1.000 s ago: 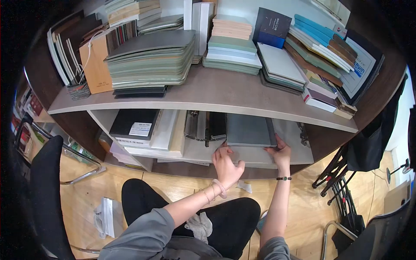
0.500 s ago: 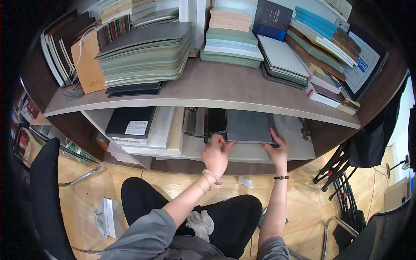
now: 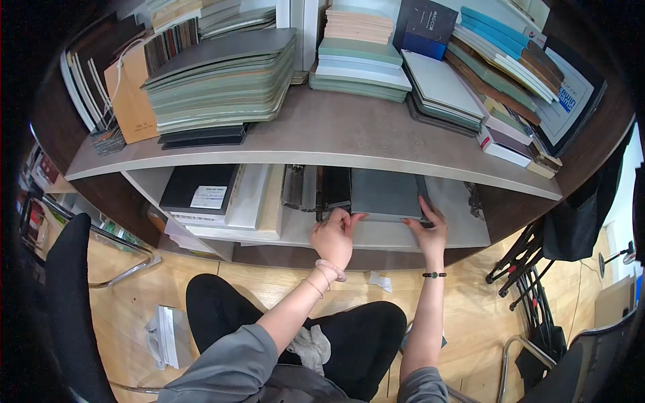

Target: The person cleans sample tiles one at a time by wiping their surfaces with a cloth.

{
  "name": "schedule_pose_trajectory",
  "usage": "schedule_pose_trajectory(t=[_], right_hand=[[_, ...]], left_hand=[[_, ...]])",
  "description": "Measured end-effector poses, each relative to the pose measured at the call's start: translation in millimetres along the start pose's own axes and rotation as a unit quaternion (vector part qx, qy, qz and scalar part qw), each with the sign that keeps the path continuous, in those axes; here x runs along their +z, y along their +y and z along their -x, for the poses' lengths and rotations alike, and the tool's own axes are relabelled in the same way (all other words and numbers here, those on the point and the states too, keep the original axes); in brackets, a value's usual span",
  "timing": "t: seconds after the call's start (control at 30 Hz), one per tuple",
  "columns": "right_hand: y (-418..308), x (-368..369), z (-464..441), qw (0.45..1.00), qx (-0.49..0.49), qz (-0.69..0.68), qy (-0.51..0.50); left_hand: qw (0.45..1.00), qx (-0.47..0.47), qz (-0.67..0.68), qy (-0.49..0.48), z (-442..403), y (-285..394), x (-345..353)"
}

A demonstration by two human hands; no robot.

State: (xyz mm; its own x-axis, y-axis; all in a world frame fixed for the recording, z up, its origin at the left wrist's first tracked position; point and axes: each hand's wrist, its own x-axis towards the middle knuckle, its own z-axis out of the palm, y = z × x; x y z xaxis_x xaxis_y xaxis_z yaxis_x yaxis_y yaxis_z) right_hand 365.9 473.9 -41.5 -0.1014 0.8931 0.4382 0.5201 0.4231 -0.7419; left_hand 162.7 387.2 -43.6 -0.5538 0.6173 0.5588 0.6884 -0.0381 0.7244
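A dark grey flat book or folder (image 3: 385, 193) lies on the lower shelf. My left hand (image 3: 333, 236) is at its front left corner, fingers curled, thumb towards its front edge. At the front right corner my right hand (image 3: 428, 229) has thumb and fingers apart around the corner, touching it. Left of the grey book are a black item (image 3: 334, 186) and dark binders (image 3: 299, 189) with metal fittings. Whether my left fingers grip anything is hidden.
A black box with a white label (image 3: 203, 191) sits on white books at the lower left. Stacks of grey-green boards (image 3: 222, 87) fill the upper shelf (image 3: 322, 131), whose front edge overhangs my hands. Chairs (image 3: 70, 302) stand at both sides, with folded black stands (image 3: 531, 275) right.
My left hand has shifted left and slightly up along the front edge. My right hand has moved slightly left and up at the corner. The view has shifted slightly.
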Motion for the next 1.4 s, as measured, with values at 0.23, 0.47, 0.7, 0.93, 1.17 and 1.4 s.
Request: schedule_pose_trajectory(t=[0.23,0.47,0.7,0.93,1.17,1.4], right_hand=[[-3,-1,-3,1.0,0.024,-0.01,-0.004],[0,0,-3,1.0,0.001,0.006,0.0],[-4,-3,-4,1.0,-0.001,-0.008,-0.013],[19,5,-11,0.998,-0.005,-0.046,-0.032],[-6,4,23,0.995,-0.059,-0.011,0.085],[-283,-32,179,0.936,-0.3,-0.034,-0.178]], left_hand=[[1.0,0.019,-0.003,0.009,1,0,-1],[1.0,0.021,0.009,-0.015,2,-1,-1],[0.999,0.024,0.023,0.012,1,2,-1],[0.999,0.039,-0.031,0.0,7,-8,5],[0.987,-0.03,0.01,-0.158,4,1,-61],[0.994,-0.079,0.058,-0.051,20,-89,-285]])
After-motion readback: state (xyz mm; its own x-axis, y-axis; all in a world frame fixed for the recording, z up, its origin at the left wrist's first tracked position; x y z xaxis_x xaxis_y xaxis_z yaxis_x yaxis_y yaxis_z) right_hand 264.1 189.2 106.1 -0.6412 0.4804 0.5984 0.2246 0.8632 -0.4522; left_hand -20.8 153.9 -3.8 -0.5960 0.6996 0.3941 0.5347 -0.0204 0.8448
